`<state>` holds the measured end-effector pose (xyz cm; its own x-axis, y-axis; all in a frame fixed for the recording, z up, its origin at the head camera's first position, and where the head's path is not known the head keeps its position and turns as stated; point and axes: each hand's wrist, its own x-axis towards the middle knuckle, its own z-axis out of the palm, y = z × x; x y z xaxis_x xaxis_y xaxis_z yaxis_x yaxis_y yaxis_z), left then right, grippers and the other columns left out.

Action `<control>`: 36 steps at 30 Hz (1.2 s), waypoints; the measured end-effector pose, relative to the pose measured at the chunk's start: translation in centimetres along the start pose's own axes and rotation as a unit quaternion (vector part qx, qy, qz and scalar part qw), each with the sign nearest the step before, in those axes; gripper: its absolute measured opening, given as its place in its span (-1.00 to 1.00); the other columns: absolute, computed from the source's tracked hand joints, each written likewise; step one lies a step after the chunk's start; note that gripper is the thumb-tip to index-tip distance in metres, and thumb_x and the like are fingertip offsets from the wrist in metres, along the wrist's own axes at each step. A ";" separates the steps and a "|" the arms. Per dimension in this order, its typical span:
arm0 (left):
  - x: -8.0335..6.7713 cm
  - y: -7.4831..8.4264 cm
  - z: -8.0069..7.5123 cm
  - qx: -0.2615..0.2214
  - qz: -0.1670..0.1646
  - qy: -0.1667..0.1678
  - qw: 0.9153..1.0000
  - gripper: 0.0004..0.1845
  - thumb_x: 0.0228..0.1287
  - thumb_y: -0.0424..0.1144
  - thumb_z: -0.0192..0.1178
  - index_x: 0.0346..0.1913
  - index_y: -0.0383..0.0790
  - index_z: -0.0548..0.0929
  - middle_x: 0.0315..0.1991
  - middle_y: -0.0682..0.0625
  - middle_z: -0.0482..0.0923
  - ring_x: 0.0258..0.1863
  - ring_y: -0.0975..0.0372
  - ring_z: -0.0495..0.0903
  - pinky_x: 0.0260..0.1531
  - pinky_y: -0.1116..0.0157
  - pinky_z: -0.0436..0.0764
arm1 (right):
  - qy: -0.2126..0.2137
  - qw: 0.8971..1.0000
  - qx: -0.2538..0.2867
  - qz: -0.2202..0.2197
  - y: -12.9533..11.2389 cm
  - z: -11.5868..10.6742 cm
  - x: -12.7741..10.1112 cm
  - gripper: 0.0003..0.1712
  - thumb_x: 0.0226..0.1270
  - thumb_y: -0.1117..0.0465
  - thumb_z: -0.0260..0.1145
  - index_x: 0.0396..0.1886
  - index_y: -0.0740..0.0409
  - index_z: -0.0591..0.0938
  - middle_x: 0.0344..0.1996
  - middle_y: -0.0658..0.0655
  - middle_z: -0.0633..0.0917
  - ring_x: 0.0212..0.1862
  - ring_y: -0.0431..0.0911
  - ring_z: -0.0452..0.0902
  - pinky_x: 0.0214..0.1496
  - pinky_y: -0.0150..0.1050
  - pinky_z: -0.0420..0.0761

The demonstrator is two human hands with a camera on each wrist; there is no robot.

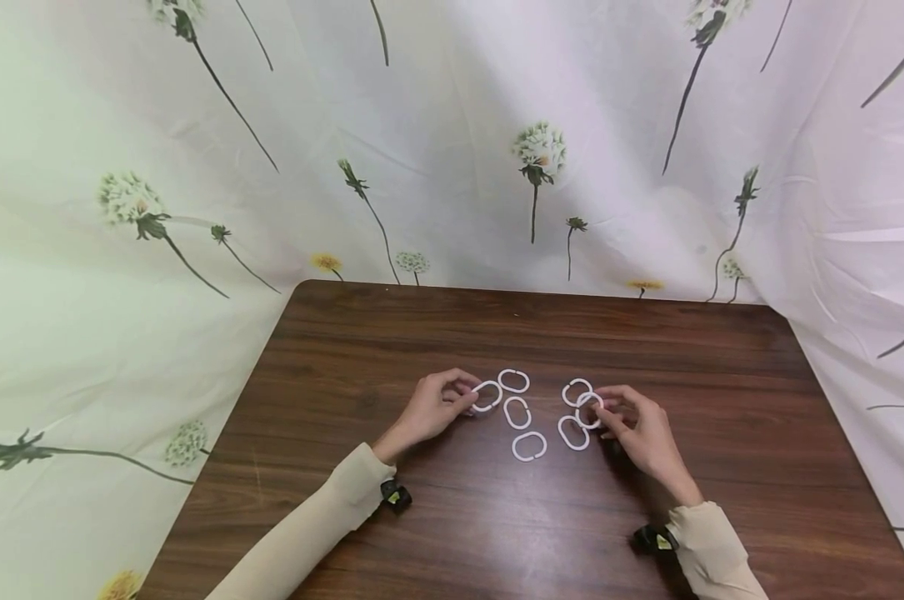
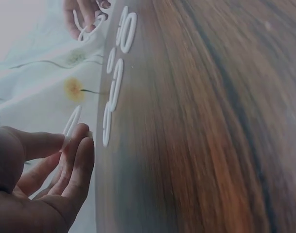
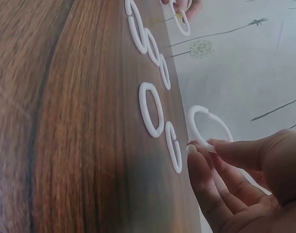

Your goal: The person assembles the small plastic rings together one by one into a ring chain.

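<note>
My left hand [image 1: 435,406] pinches a white oval split ring [image 2: 72,121] between thumb and fingertips, lifted off the table in the left wrist view. Another such ring [image 3: 224,127] is held by my right hand [image 1: 644,431], gripped at its lower edge between thumb and fingers. Between the hands, three more rings lie on the left side: a far ring [image 1: 513,391], a middle ring [image 1: 506,408] and a near ring [image 1: 530,432]. Beside my right hand lie an upper ring [image 1: 564,392] and a lower ring [image 1: 561,429]. Small gaps show in several rings.
A dark brown wooden table [image 1: 392,333] carries everything. A white curtain [image 1: 452,167] with dandelion prints hangs behind it and at both sides. Black wrist straps with a left device [image 1: 396,496] and a right device [image 1: 654,540] sit at the beige sleeves.
</note>
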<state>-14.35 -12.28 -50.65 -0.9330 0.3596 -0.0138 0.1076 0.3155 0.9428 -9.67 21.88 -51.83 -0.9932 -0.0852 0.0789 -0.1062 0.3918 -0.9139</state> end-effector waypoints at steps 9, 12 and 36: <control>-0.1 1.2 0.7 -0.048 -0.022 -0.014 0.999 -0.70 0.32 -0.48 0.18 0.08 -0.55 0.54 -0.17 -0.56 0.58 -0.24 -0.35 0.67 -0.19 -0.18 0.68 | -0.005 0.999 0.027 -0.019 -0.4 0.7 0.0 -0.68 0.30 0.39 0.33 0.04 0.30 0.59 -0.21 0.42 0.71 -0.40 0.10 0.73 -0.53 -0.11 0.72; 0.1 0.5 1.1 -0.060 -0.023 -0.009 0.998 -0.69 0.32 -0.42 0.22 0.08 -0.50 0.56 -0.16 -0.52 0.59 -0.25 -0.28 0.70 -0.20 -0.12 0.71 | -0.007 0.999 0.028 -0.018 -0.6 0.9 -0.1 -0.69 0.30 0.37 0.33 0.04 0.27 0.60 -0.20 0.41 0.71 -0.39 0.12 0.73 -0.52 -0.09 0.72; 0.8 1.8 3.3 -0.154 -0.048 -0.024 0.987 -0.67 0.30 -0.47 0.22 0.10 -0.50 0.54 -0.12 -0.55 0.59 -0.23 -0.26 0.71 -0.12 -0.13 0.70 | 0.017 0.998 -0.021 -0.065 -1.9 2.2 0.5 -0.73 0.25 0.34 0.39 -0.04 0.17 0.67 -0.26 0.11 0.78 -0.20 -0.14 0.72 -0.17 -0.45 0.70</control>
<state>-13.75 -8.52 -50.10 -0.9155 0.3851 -0.1166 -0.0966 0.0709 0.9928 -9.81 19.06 -50.94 -0.9719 -0.1077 0.2093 -0.2353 0.4174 -0.8777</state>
